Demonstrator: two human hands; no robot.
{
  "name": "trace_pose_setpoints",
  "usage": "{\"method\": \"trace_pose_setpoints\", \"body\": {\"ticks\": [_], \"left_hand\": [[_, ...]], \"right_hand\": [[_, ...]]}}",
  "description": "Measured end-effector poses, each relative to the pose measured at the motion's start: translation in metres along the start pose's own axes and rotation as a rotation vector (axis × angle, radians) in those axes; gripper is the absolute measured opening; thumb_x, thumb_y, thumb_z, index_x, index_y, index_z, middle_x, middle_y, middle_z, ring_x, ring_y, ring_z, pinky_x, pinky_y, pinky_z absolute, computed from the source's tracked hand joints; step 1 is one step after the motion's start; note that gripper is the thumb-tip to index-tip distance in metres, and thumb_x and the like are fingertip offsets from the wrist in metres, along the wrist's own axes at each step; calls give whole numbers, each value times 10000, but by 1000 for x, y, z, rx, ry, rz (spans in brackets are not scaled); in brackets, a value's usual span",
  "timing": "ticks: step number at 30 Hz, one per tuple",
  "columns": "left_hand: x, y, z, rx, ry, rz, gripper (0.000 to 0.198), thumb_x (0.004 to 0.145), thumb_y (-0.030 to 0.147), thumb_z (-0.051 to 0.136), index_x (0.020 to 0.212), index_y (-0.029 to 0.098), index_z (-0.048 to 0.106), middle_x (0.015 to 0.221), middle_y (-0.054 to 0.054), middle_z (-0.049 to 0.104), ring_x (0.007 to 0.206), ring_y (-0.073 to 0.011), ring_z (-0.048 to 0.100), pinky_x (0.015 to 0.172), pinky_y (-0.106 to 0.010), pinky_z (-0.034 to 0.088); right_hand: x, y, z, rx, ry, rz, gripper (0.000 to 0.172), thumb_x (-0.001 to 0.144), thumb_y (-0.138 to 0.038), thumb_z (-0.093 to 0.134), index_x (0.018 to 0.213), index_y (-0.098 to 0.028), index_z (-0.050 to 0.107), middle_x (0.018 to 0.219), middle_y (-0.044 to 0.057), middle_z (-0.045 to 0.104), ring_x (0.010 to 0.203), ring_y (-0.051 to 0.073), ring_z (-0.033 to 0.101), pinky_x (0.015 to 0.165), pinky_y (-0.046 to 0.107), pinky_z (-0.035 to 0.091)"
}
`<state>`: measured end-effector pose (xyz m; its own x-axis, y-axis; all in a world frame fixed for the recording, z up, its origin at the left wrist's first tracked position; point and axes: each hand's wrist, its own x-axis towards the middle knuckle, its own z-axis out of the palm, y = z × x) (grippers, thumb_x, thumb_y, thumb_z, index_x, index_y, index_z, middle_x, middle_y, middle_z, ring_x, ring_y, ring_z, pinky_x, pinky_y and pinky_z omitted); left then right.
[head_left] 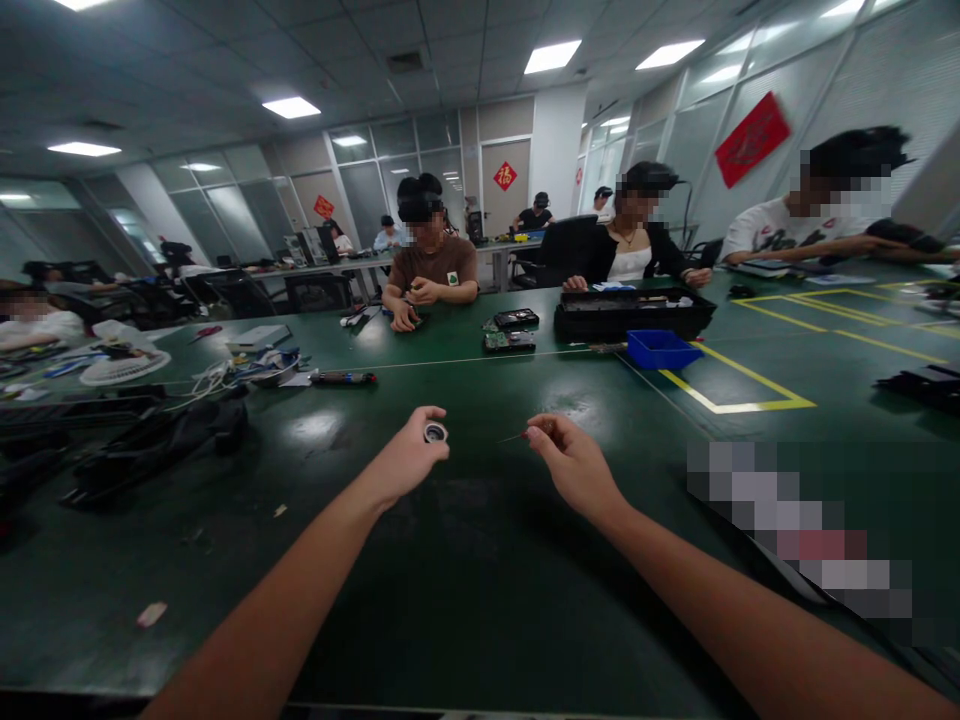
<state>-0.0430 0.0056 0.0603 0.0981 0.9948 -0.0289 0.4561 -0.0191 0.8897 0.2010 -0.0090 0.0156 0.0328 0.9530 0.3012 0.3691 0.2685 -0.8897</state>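
Note:
Above the green table (pixel 450 620), my left hand (pixel 401 455) is closed around a small round metallic part (pixel 434 433), whose open face points toward the camera. To its right, my right hand (pixel 574 460) pinches a thin pointed tool (pixel 516 437) by its red end, the thin shaft pointing left toward the round part. The tool and the round part are apart, with a gap between my hands. My fingers hide the rest of the tool's handle.
Black cases (pixel 165 450) and cables (pixel 214 378) lie at the left. A screwdriver-like tool (pixel 343 378), a circuit board (pixel 509 341), a black tray (pixel 634 315) and a blue bin (pixel 663 350) are farther back. People sit across the table. A blurred-out object (pixel 795 530) lies right.

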Motion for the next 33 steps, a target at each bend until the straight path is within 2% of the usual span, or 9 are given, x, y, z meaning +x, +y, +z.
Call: {"method": "trace_pose_setpoints", "body": {"ticks": [2, 4, 8, 13, 18, 21, 28, 33], "left_hand": [[3, -1, 22, 133, -6, 35, 577, 719, 70, 570, 1277, 195, 492, 1050, -64, 618, 878, -186, 595, 756, -283, 449], [4, -6, 40, 193, -18, 84, 506, 762, 41, 545, 1247, 185, 515, 1075, -79, 627, 912, -194, 607, 801, -298, 468], [4, -20, 60, 238, -66, 192, 328, 795, 66, 618, 1096, 194, 631, 1132, -79, 643, 1072, -232, 593, 977, -375, 452], [2, -31, 58, 233, -89, 325, 335, 798, 62, 648, 1087, 230, 670, 1182, -60, 630, 1136, -225, 573, 1033, -395, 437], [6, -36, 55, 195, -31, 330, 405, 826, 75, 638, 1200, 228, 630, 1243, -58, 625, 1169, -212, 572, 1065, -379, 426], [8, -37, 54, 199, -11, 336, 385, 847, 116, 643, 1215, 226, 629, 1243, -57, 629, 1173, -211, 570, 1072, -381, 418], [7, -37, 52, 174, -22, 349, 348, 864, 174, 643, 1205, 242, 638, 1228, -47, 640, 1159, -216, 575, 1061, -392, 424], [9, -39, 52, 194, -1, 349, 357, 856, 176, 655, 1205, 250, 646, 1237, -51, 640, 1172, -226, 570, 1079, -413, 413]], "right_hand": [[0, -1, -1, -2, 0, -3, 288, 921, -451, 528, 1027, -211, 648, 880, 38, 688, 798, 206, 637, 695, 327, 469], [0, -3, -1, -15, -6, 0, 289, 925, -460, 517, 953, -210, 660, 840, 36, 690, 782, 206, 638, 684, 322, 460], [-1, -6, 0, -68, -14, 25, 325, 902, -502, 546, 802, -211, 649, 682, 10, 649, 635, 185, 598, 594, 302, 417], [-3, -8, 1, -44, -6, 14, 308, 912, -476, 533, 802, -210, 643, 654, -3, 627, 598, 171, 577, 572, 297, 408], [-4, -10, -2, 174, 88, -10, 273, 896, -450, 550, 918, -198, 654, 782, 32, 686, 718, 191, 639, 690, 327, 491], [-3, -11, -3, 229, 74, -3, 295, 879, -446, 574, 982, -184, 662, 849, 60, 714, 779, 207, 672, 753, 356, 521], [-4, -10, -2, 192, 33, -15, 300, 905, -454, 559, 993, -189, 666, 900, 74, 735, 833, 216, 690, 792, 375, 529], [-5, -13, -5, -29, 57, 4, 367, 907, -528, 546, 881, -196, 701, 786, 50, 718, 724, 205, 656, 640, 315, 477]]}}
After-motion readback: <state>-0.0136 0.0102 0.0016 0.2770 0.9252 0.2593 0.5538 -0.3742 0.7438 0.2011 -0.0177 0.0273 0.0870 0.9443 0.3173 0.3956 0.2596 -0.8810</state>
